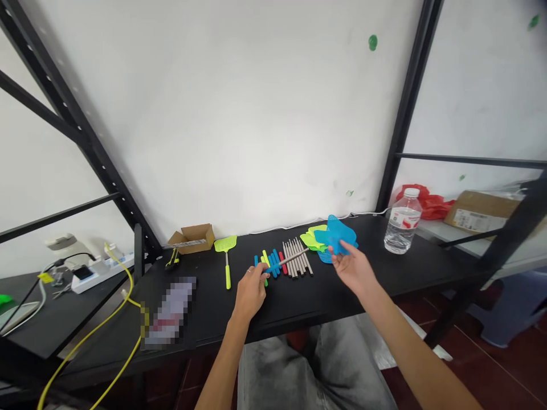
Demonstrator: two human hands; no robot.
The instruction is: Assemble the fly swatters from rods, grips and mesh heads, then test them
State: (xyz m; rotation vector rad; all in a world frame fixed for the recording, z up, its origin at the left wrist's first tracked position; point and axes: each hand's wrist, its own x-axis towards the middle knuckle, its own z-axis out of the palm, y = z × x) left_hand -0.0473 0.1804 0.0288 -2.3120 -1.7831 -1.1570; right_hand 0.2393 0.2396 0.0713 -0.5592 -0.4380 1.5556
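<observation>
My left hand (pixel 251 289) pinches the blue grip end of a thin metal rod (pixel 287 261) that slants up to the right. My right hand (pixel 351 267) holds a blue fly-swatter head (pixel 337 233) by its lower edge, just above the table (pixel 299 302). The rod's tip points toward that head. Under them lies a row of coloured handle grips (pixel 273 263) beside several bare metal rods (pixel 297 259). Green swatter heads (pixel 311 238) are stacked behind the blue one.
A finished green fly swatter (pixel 226 253) lies left of the parts. A small open cardboard box (pixel 193 237) sits near the wall. A water bottle (pixel 401 223) stands at the right. A power strip (pixel 99 269) and yellow cable (pixel 106 324) are at the left.
</observation>
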